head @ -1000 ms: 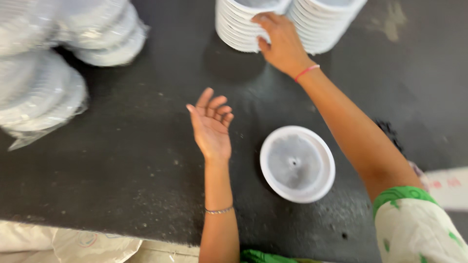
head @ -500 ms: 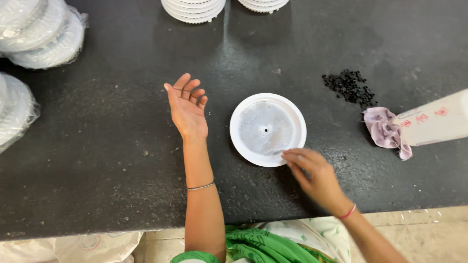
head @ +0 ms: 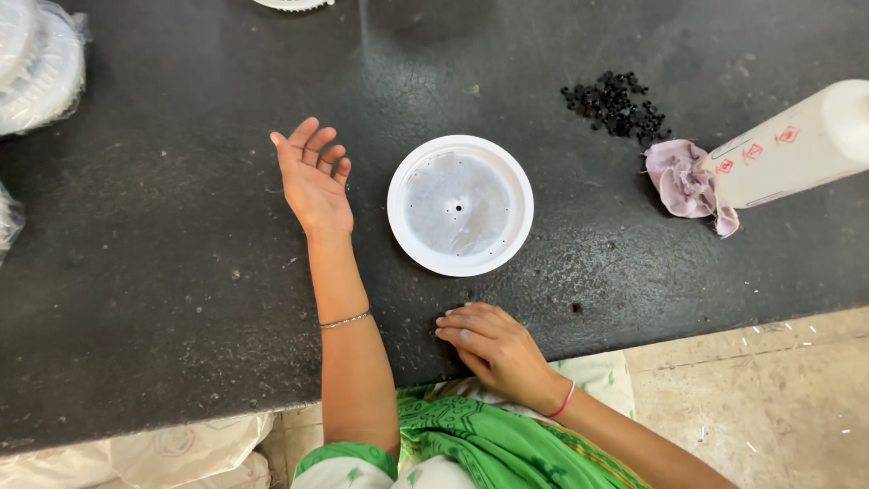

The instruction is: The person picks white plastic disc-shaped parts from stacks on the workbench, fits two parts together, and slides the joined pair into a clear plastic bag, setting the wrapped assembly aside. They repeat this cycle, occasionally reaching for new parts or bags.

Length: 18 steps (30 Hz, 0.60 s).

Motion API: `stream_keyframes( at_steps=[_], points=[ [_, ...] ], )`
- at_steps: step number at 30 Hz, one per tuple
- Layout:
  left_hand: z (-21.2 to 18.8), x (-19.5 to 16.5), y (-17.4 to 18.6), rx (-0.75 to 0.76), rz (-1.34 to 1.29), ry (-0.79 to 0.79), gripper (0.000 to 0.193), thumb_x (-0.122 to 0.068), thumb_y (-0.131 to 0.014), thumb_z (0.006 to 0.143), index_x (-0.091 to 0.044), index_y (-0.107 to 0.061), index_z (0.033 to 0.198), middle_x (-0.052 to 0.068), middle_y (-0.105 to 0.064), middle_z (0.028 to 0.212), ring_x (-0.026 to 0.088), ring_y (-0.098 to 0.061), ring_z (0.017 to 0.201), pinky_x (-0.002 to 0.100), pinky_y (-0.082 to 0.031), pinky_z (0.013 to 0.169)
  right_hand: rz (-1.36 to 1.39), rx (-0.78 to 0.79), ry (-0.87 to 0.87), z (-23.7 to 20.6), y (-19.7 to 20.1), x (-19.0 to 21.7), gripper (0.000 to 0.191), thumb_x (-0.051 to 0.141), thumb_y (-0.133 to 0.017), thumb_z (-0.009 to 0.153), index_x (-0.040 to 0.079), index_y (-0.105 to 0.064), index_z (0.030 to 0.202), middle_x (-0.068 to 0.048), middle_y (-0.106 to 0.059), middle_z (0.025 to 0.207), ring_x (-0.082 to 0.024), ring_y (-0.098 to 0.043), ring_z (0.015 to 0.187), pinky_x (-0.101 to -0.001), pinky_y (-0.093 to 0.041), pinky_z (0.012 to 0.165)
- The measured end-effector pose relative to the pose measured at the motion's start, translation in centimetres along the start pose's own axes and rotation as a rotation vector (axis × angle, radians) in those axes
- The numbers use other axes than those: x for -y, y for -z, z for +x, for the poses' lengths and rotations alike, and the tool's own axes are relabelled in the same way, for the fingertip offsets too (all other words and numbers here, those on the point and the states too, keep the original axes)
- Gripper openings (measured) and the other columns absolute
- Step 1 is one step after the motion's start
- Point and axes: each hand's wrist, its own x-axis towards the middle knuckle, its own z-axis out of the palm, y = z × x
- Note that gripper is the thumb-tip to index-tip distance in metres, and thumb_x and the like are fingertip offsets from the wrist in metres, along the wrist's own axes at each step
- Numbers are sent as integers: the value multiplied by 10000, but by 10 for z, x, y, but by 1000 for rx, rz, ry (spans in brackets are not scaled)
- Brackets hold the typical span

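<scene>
A round white plastic disc with a small centre hole lies flat on the dark worktop. My left hand rests palm up to the left of the disc, fingers loosely spread, holding nothing. My right hand lies palm down on the worktop near its front edge, just below the disc and apart from it, fingers together and nothing in it.
A pile of small black beads sits at the upper right. Beside it lie a crumpled pinkish cloth and a white bottle on its side. Bagged white discs are stacked at the far left.
My right hand came back from the far stacks of discs to the front edge below the single disc. My left hand stayed palm up. The view shifted toward me.
</scene>
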Motion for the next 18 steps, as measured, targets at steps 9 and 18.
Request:
stream_keyframes(
  at_steps=[9, 18],
  points=[
    [4, 3, 1, 11, -23, 21, 574, -571, -511, 1011, -69, -655, 1249, 33, -676, 1062, 149, -611, 887, 318, -498, 796, -41, -61, -56, 13, 3, 2, 317, 20, -693, 848, 56, -724, 1161, -91, -718, 1250, -303, -664, 1205, -438, -513, 1056],
    [3, -2, 0, -10, -2, 40, 532, -538, -517, 1010, -72, -666, 1220, 32, -683, 1046, 148, -609, 869, 320, -488, 773, -84, -229, -234, 6, 30, -21, 284, -12, -685, 871, 67, -733, 1140, -81, -731, 1218, -267, -709, 1104, -370, -573, 945]
  ],
)
